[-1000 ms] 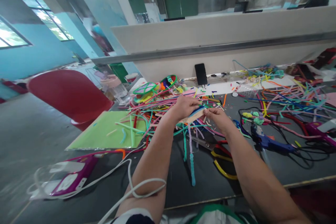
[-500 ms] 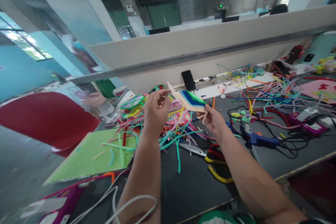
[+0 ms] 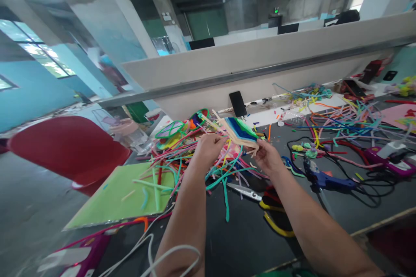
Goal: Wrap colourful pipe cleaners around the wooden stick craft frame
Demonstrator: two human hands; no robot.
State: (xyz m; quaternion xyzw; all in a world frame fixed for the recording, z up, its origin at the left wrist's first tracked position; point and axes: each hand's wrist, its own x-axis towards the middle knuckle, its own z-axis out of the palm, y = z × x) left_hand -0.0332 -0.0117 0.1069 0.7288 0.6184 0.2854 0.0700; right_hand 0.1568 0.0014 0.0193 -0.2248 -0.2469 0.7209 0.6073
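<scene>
My right hand (image 3: 269, 156) pinches the lower right end of a flat striped pipe-cleaner piece (image 3: 241, 131). Its bands run from green through blue to cream, and loose cream ends stick out at its upper left and under my right fingers. Beside the piece's left edge is my left hand (image 3: 209, 151), fingers closed together; what they grip, if anything, is hidden. Beneath both hands lies a tangle of coloured pipe cleaners (image 3: 185, 156). Scissors (image 3: 248, 192) with yellow and red handles rest on the dark table below, partly behind my right forearm.
A blue glue gun (image 3: 331, 180) with black cable lies at right. A green sheet (image 3: 120, 194) is at left, near a red chair (image 3: 68, 151). A phone (image 3: 237, 104) leans on the partition (image 3: 201, 71). White cables (image 3: 151, 246) cross the table by my left forearm.
My left hand has come down a little and its fingers have closed beside the striped piece. My right hand keeps its hold. The whole view has shifted slightly.
</scene>
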